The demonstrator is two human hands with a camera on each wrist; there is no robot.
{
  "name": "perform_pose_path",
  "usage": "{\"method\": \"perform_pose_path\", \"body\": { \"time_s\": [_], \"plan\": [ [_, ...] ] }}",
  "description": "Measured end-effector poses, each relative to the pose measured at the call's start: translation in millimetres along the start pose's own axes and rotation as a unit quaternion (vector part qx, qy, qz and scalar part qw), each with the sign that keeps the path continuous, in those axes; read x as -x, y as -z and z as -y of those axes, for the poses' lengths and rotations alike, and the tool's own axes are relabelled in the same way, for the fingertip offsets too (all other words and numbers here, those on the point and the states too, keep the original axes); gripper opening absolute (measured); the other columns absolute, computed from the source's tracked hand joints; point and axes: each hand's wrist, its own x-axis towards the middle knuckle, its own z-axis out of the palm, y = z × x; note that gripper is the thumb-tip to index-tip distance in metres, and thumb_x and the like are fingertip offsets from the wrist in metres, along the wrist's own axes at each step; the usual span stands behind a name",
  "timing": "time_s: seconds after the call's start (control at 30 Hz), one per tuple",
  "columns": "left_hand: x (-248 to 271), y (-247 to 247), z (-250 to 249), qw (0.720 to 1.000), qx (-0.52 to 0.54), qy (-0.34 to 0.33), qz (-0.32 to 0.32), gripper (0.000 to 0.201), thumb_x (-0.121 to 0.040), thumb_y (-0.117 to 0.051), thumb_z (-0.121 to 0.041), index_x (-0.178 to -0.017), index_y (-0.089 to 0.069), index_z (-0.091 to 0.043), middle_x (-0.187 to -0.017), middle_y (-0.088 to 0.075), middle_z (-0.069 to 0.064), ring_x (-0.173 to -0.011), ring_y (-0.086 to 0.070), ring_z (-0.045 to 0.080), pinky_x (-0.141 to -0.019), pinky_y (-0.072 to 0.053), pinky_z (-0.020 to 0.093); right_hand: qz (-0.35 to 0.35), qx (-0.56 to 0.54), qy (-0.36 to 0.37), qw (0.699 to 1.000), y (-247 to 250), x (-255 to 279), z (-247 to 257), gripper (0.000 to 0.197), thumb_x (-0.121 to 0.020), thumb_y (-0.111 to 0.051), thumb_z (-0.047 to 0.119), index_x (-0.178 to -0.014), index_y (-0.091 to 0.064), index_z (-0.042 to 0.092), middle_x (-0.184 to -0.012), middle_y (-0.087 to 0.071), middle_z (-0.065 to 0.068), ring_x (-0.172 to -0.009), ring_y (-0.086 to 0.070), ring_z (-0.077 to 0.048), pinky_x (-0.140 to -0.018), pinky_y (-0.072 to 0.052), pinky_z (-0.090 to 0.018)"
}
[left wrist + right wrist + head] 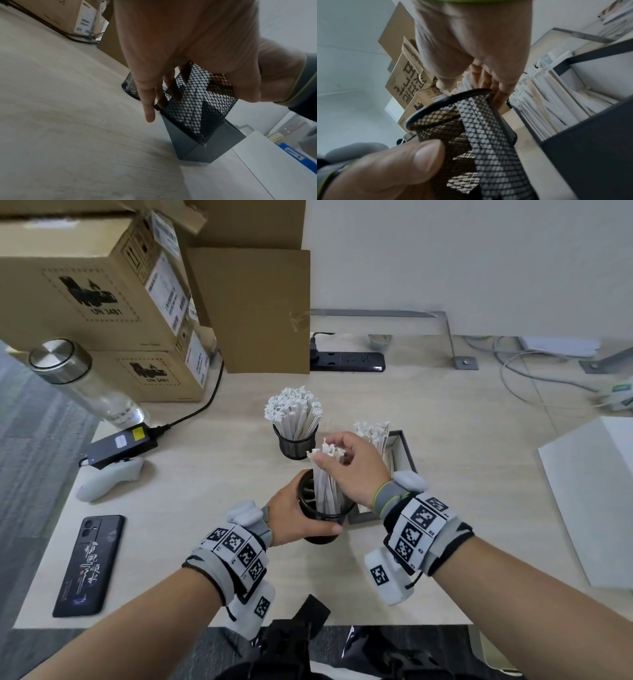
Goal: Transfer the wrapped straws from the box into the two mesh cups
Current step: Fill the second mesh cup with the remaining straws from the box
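A black mesh cup (327, 517) stands near the table's front, and my left hand (298, 518) grips its wall. My right hand (337, 455) pinches the tops of a bundle of white wrapped straws (325, 484) that stands inside this cup. Through the mesh (197, 105) the white straws show, with my left fingers (149, 108) along the cup's side. Behind it, a second mesh cup (296, 441) is packed full of straws (293, 409). Right of the cups, the dark grey box (406, 455) holds more straws (373, 429), seen close in the right wrist view (556, 108).
A black phone (89, 566), a white controller (109, 481), a black adapter (120, 445) and a glass bottle (85, 385) lie at the left. Cardboard boxes (102, 302) stand at the back left, a power strip (346, 361) behind. A white sheet (599, 508) lies at the right.
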Motion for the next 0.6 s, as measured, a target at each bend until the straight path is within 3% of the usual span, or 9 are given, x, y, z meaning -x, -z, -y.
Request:
{"method": "perform_pose_path", "body": {
  "time_s": [0.17, 0.27, 0.37, 0.47, 0.6],
  "plan": [
    [-2.4, 3.6, 9.6, 0.998, 0.012, 0.042, -0.047, 0.097, -0.042, -0.09, -0.05, -0.127, -0.046, -0.034, -0.115, -0.064, -0.018, -0.11, -0.06, 0.002, -0.101, -0.046, 0.035, -0.139, 0.016, 0.005, 0.99, 21.3, -8.1, -12.9, 0.003, -0.09, -0.063, 0.027, -0.089, -0.06, 0.027, -0.084, -0.062, 0.016, -0.072, -0.056, 0.003, -0.065, -0.043, -0.007],
    [-5.1, 5.5, 16.6, 0.996, 0.017, 0.052, -0.074, 0.092, -0.052, -0.093, -0.037, -0.129, -0.043, -0.03, -0.115, -0.062, -0.017, -0.11, -0.059, 0.005, -0.098, -0.044, 0.028, -0.172, 0.063, -0.054, 0.982, 36.6, -9.7, -34.3, 0.007, -0.087, -0.064, 0.025, -0.092, -0.058, 0.026, -0.086, -0.062, 0.012, -0.071, -0.058, -0.007, -0.069, -0.047, -0.017],
    [-8.8, 6.2, 21.2, 0.995, 0.016, 0.048, -0.09, 0.093, -0.055, -0.094, -0.032, -0.131, -0.041, -0.026, -0.117, -0.062, -0.013, -0.111, -0.059, 0.006, -0.094, -0.044, 0.024, -0.147, 0.108, -0.103, 0.978, 34.3, -5.9, -53.1, 0.027, -0.081, -0.071, 0.034, -0.102, -0.058, 0.023, -0.095, -0.062, 0.008, -0.084, -0.06, -0.014, -0.081, -0.049, -0.027],
    [-10.8, 4.7, 24.5, 0.994, 0.006, 0.049, -0.096, 0.092, -0.056, -0.094, -0.029, -0.132, -0.041, -0.023, -0.116, -0.061, -0.013, -0.11, -0.058, 0.005, -0.086, -0.04, 0.014, -0.069, 0.139, -0.128, 0.98, 22.1, -2.5, -60.7, 0.053, -0.074, -0.074, 0.051, -0.114, -0.058, 0.021, -0.1, -0.061, 0.007, -0.094, -0.062, -0.015, -0.089, -0.049, -0.031],
    [-10.9, 2.2, 26.8, 0.994, -0.018, 0.052, -0.094, 0.091, -0.058, -0.093, -0.029, -0.132, -0.04, -0.022, -0.114, -0.06, -0.012, -0.105, -0.057, 0.006, -0.08, -0.038, 0.009, -0.006, 0.207, -0.116, 0.971, 10.9, -1.5, -57.5, 0.048, -0.078, -0.068, 0.053, -0.113, -0.057, 0.022, -0.095, -0.059, 0.009, -0.087, -0.059, -0.016, -0.076, -0.046, -0.027]
  ]
}}
